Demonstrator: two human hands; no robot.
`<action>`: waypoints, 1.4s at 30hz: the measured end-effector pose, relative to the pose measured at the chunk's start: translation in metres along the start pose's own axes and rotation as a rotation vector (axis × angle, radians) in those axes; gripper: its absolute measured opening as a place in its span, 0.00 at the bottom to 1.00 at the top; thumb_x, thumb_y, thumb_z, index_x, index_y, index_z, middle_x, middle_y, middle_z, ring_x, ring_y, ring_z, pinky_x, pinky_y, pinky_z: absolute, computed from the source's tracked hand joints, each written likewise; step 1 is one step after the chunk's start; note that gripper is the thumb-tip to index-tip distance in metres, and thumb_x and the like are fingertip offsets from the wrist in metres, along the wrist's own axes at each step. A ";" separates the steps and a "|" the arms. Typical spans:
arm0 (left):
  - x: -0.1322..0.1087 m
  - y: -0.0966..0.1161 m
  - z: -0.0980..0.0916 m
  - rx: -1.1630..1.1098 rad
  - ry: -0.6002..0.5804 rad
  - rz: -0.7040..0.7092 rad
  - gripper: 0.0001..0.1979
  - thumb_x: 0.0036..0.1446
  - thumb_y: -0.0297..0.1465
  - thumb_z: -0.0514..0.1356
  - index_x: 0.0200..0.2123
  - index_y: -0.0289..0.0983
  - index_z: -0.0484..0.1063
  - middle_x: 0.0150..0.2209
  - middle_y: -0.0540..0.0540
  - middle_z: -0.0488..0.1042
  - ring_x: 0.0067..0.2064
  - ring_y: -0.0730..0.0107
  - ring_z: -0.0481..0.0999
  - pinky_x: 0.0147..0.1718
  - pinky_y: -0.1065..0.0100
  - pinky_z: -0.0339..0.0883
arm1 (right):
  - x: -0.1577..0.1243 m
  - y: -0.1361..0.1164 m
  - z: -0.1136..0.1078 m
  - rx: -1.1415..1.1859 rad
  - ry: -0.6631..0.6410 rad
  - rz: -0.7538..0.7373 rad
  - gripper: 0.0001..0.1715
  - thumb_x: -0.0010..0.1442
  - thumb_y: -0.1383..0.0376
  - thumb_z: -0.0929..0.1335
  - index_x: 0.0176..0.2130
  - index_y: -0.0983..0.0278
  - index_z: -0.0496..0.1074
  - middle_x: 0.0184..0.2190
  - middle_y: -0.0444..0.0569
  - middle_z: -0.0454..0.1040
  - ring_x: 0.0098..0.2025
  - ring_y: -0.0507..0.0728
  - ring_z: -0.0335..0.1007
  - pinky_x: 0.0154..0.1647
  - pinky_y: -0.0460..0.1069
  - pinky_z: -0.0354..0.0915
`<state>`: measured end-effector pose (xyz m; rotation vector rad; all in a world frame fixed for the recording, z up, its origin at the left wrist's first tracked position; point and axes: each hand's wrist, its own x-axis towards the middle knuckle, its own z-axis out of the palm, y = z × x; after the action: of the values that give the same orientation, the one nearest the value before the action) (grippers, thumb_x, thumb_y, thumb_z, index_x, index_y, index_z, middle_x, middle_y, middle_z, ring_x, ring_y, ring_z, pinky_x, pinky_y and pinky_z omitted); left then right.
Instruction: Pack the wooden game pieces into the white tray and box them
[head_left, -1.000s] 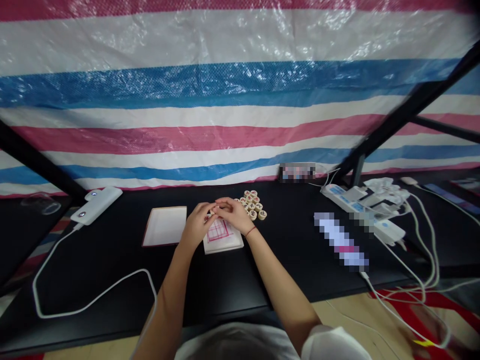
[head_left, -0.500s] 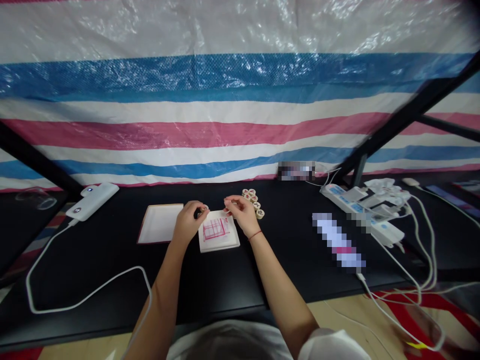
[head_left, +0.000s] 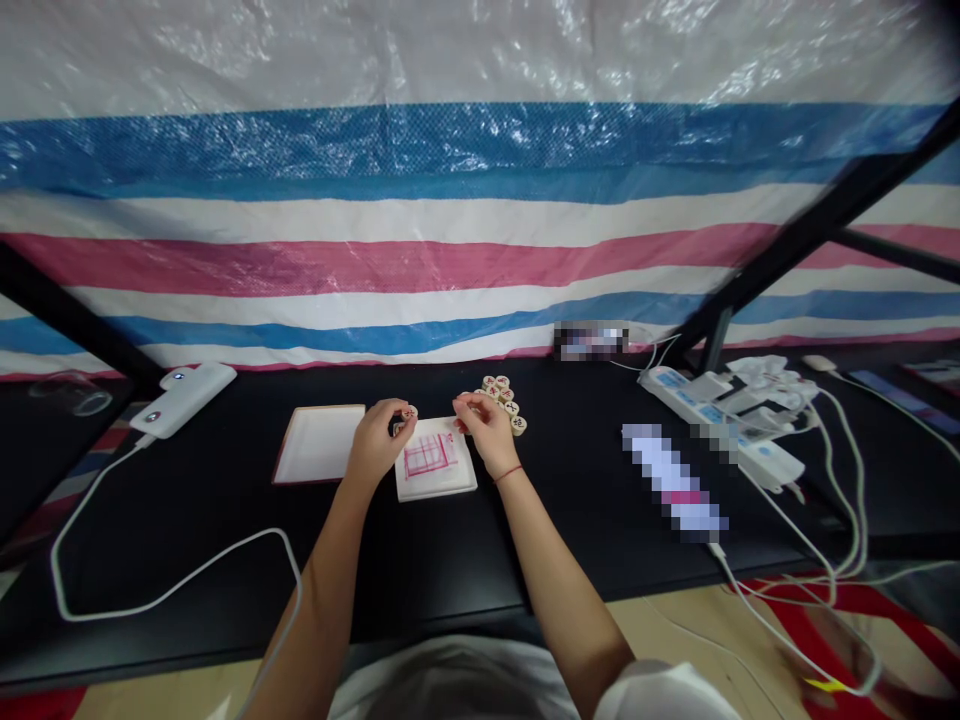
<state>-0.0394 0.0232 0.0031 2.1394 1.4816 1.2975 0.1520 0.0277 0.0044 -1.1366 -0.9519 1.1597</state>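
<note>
Wooden round pieces with red and black marks sit in a heap of pieces (head_left: 504, 396) on the black table (head_left: 450, 560), touching the far side of the right hand (head_left: 487, 438). Between the two hands lies a folded paper sheet (head_left: 435, 462), white with a red grid drawn on it, flat on the table. The left hand (head_left: 377, 447) rests at the sheet's far left corner and pinches a single piece (head_left: 409, 412) between thumb and fingertips, holding it just above that corner. The right hand is at the sheet's far right corner with its fingers curled in and drawn together; whether they grip anything cannot be told. Just left of the left hand lies a shallow white tray (head_left: 319, 445) with a dark red edge, close beside the paper sheet. Further left a white power bank (head_left: 184, 398) lies near the table's back edge, and its white cable (head_left: 172, 590) loops across the table toward the near edge. Well off to the right is a white power strip (head_left: 712, 412) crowded with plugs and cords. A striped plastic sheet (head_left: 450, 250) in blue, pink and white hangs behind the table.
</note>
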 end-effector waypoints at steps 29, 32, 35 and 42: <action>-0.007 -0.013 0.007 0.174 -0.350 0.015 0.24 0.51 0.27 0.62 0.53 0.37 0.69 0.49 0.40 0.73 0.49 0.56 0.74 0.51 0.56 0.68 | -0.020 0.012 0.023 -0.936 -0.405 -0.658 0.16 0.55 0.77 0.64 0.41 0.64 0.73 0.41 0.52 0.75 0.43 0.59 0.69 0.49 0.54 0.67; -0.008 -0.017 0.007 0.138 -0.364 0.031 0.22 0.51 0.27 0.61 0.51 0.38 0.70 0.47 0.41 0.75 0.48 0.57 0.75 0.50 0.56 0.69 | -0.019 0.013 0.024 -0.974 -0.438 -0.646 0.14 0.54 0.78 0.64 0.37 0.63 0.73 0.43 0.52 0.75 0.44 0.58 0.70 0.48 0.53 0.66; -0.009 -0.019 0.006 0.118 -0.357 0.031 0.20 0.53 0.29 0.60 0.51 0.37 0.70 0.47 0.40 0.75 0.48 0.57 0.75 0.50 0.56 0.69 | -0.020 0.012 0.023 -1.007 -0.447 -0.655 0.14 0.55 0.77 0.64 0.38 0.64 0.73 0.44 0.53 0.73 0.43 0.57 0.69 0.47 0.51 0.66; -0.009 -0.022 0.006 0.132 -0.372 0.041 0.16 0.57 0.28 0.56 0.49 0.38 0.70 0.46 0.42 0.76 0.47 0.60 0.75 0.50 0.57 0.69 | -0.020 0.006 0.025 -1.170 -0.431 -0.636 0.11 0.58 0.73 0.65 0.40 0.63 0.74 0.42 0.52 0.73 0.42 0.57 0.67 0.43 0.52 0.61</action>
<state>-0.0499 0.0269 -0.0188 2.3441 1.4029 0.7719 0.1236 0.0122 0.0027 -1.2834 -2.2851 0.2318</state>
